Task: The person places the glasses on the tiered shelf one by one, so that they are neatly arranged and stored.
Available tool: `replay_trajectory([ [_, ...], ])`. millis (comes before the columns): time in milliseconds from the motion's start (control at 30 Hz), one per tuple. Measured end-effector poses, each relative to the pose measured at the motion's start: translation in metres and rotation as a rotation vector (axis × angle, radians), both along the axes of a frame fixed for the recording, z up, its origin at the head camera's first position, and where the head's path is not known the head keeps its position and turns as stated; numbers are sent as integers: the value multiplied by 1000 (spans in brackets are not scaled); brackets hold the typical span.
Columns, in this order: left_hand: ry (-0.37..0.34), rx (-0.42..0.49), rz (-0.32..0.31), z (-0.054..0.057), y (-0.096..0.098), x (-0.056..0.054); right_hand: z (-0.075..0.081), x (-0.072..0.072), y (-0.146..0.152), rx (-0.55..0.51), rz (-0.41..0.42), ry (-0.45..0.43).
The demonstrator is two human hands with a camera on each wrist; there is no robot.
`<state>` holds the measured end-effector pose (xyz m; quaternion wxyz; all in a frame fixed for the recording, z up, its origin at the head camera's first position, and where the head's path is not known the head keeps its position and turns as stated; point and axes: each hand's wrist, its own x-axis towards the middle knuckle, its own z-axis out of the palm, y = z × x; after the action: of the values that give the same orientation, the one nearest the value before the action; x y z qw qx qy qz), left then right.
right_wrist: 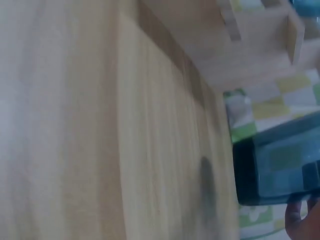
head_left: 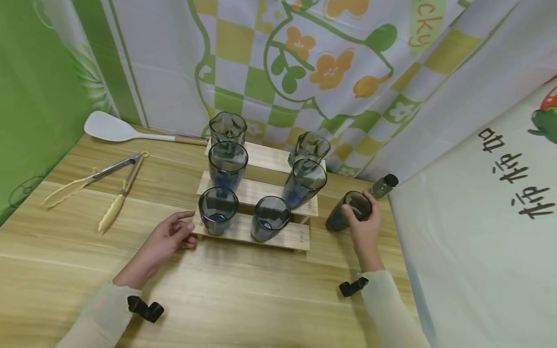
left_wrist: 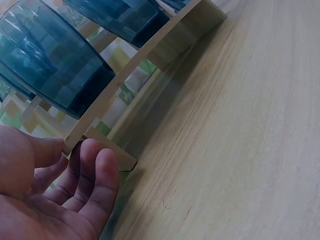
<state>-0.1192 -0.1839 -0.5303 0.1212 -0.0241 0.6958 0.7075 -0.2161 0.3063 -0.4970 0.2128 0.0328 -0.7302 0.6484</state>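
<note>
A three-step wooden rack (head_left: 243, 238) stands mid-table, bearing several smoky glasses. My left hand (head_left: 171, 234) is at the left end of its lowest shelf. In the left wrist view the thumb lies at the shelf's end (left_wrist: 75, 135) and the curled fingers (left_wrist: 90, 170) come from below, pinching it. To the right of the rack, my right hand (head_left: 365, 229) grips a dark tinted glass (head_left: 337, 217) near its rim, thumb on the near side. The glass leans, its base (right_wrist: 246, 172) close over the table. Two tumblers, a left one (head_left: 219, 212) and a right one (head_left: 270, 220), occupy the front shelf.
Beyond the held glass is a small dark bottle (head_left: 383, 187) with a black cap. Yellow-tipped tongs (head_left: 113, 193) lie spread on the left, with a white spatula (head_left: 113, 128) behind them. A patterned curtain (head_left: 252, 63) hangs along the back.
</note>
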Motion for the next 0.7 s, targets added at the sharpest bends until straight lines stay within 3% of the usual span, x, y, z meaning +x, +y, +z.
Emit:
replay_trajectory([
  [333, 0, 16, 6, 0, 0, 1, 22, 33, -26, -68, 247, 141],
  [533, 10, 26, 10, 3, -1, 2, 33, 41, -44, -85, 350, 152],
  [700, 7, 26, 7, 3, 0, 1, 31, 46, -56, -46, 396, 172],
])
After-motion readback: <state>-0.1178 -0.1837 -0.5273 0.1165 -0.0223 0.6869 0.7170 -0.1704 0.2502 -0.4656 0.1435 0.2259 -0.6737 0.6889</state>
